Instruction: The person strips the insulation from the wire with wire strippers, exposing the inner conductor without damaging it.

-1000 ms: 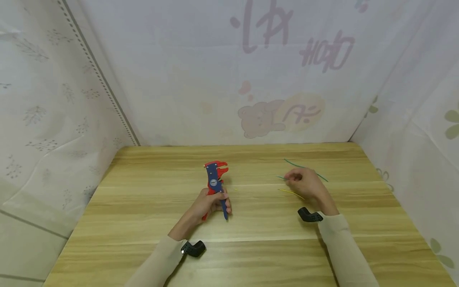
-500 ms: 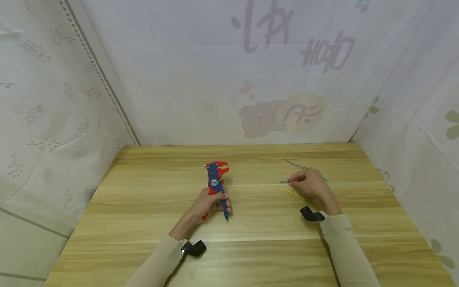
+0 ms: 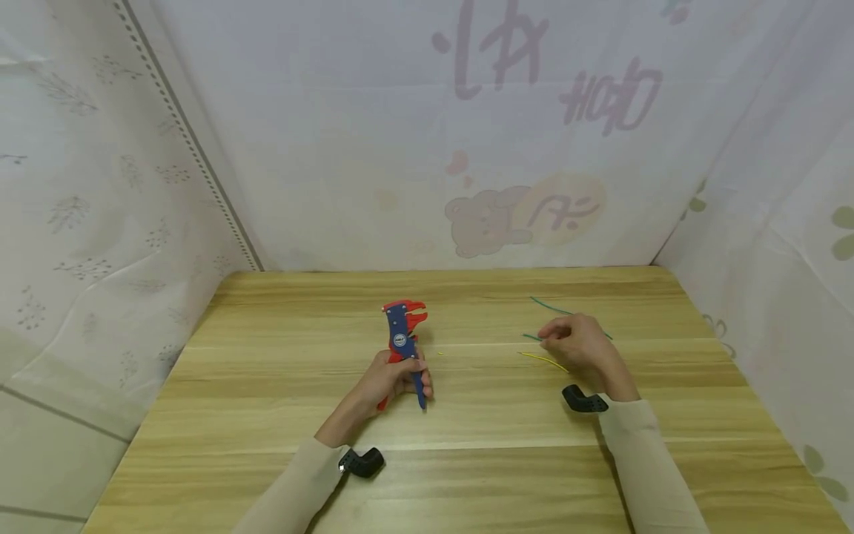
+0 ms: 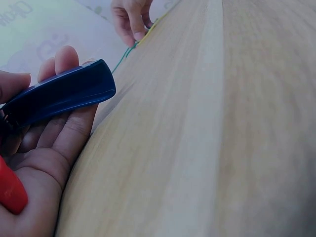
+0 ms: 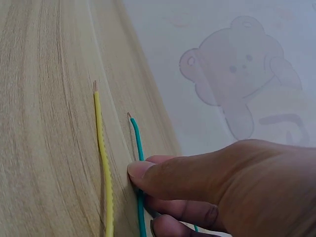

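My left hand [image 3: 387, 382] grips a wire stripper [image 3: 398, 325] by its handles. Its body is blue with red jaws, and the jaw tips stand apart, facing right. In the left wrist view, the blue handle [image 4: 74, 91] lies across my fingers. On the right, my right hand [image 3: 579, 345] pinches a short green wire [image 5: 137, 136] between thumb and fingers, low over the table. Bare metal shows at that wire's far end in the right wrist view. Beside it lies a yellow wire [image 5: 101, 148] with bare copper strands at its tip.
A second green wire [image 3: 548, 305] lies behind my right hand, partly covered by it. One tiny yellow scrap [image 3: 440, 353] sits right of the stripper. The wooden table [image 3: 480, 475] meets a patterned cloth wall [image 3: 347, 185] at its back edge.
My right hand has shifted slightly right, and the green wire's free end has moved right and a little nearer to me. My left hand still holds the wire stripper in place.
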`<state>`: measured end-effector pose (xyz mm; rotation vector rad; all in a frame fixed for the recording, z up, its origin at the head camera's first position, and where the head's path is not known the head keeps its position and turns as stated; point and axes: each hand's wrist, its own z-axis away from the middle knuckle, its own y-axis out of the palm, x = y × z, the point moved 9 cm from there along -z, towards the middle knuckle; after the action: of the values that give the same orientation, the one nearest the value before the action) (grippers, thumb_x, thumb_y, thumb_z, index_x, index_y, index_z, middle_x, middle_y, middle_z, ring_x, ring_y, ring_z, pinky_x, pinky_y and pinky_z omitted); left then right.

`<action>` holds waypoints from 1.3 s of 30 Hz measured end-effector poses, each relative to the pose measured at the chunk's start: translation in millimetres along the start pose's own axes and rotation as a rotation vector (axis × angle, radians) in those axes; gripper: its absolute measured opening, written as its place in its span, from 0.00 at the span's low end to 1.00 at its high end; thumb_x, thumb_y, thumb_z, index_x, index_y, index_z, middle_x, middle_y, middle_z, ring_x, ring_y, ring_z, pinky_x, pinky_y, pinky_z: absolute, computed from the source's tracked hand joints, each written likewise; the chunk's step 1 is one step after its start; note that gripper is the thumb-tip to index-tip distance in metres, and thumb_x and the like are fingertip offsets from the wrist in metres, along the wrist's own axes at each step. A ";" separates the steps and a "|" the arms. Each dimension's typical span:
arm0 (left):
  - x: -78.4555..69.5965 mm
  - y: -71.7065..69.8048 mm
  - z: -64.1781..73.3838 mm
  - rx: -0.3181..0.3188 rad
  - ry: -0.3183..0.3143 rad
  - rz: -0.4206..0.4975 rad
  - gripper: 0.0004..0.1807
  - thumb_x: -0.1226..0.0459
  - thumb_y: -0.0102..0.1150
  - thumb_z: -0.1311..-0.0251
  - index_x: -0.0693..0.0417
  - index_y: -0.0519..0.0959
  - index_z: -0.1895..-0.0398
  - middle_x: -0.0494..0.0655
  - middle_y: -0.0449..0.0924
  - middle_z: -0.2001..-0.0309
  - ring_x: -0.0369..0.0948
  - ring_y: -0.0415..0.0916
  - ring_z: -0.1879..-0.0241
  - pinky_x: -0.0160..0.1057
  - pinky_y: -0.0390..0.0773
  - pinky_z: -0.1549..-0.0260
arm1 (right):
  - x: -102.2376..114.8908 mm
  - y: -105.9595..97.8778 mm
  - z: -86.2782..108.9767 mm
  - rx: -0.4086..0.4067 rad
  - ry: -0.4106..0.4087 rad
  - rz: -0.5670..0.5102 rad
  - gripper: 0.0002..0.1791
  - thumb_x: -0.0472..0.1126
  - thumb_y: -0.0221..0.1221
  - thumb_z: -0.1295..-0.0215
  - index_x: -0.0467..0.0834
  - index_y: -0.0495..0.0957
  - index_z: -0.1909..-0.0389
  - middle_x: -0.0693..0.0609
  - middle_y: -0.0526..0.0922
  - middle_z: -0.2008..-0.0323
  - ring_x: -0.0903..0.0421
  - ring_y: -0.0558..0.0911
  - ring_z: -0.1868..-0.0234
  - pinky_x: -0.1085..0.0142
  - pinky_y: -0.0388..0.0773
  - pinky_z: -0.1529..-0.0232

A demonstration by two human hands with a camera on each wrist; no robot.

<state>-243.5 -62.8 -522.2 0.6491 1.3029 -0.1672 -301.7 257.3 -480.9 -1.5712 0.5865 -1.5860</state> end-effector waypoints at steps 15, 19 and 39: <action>3.4 -0.5 -0.4 -0.016 -0.018 0.017 0.08 0.70 0.50 0.27 0.71 0.68 0.53 0.48 0.86 0.71 0.44 0.88 0.70 0.46 0.89 0.59 | 3.5 -16.5 2.2 -0.119 -0.067 -0.029 0.14 0.41 0.65 0.31 0.38 0.84 0.49 0.43 0.88 0.59 0.50 0.84 0.59 0.61 0.80 0.58; 2.4 0.5 0.1 -0.017 -0.018 0.010 0.12 0.70 0.51 0.27 0.73 0.67 0.52 0.48 0.86 0.71 0.44 0.88 0.70 0.46 0.89 0.58 | 1.4 -18.7 1.7 -0.153 -0.072 -0.043 0.17 0.40 0.64 0.30 0.37 0.82 0.46 0.40 0.88 0.54 0.45 0.85 0.55 0.54 0.83 0.53; 0.2 0.0 0.2 -0.003 -0.013 0.024 0.11 0.67 0.53 0.28 0.68 0.68 0.52 0.47 0.85 0.70 0.44 0.88 0.68 0.45 0.89 0.58 | -22.3 -34.9 -12.3 -0.199 0.011 -0.049 0.23 0.43 0.60 0.27 0.40 0.77 0.35 0.33 0.77 0.35 0.29 0.74 0.35 0.34 0.72 0.36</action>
<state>-243.4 -62.9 -522.4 0.6601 1.2823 -0.1491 -323.5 292.2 -467.8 -1.7356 0.7355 -1.6143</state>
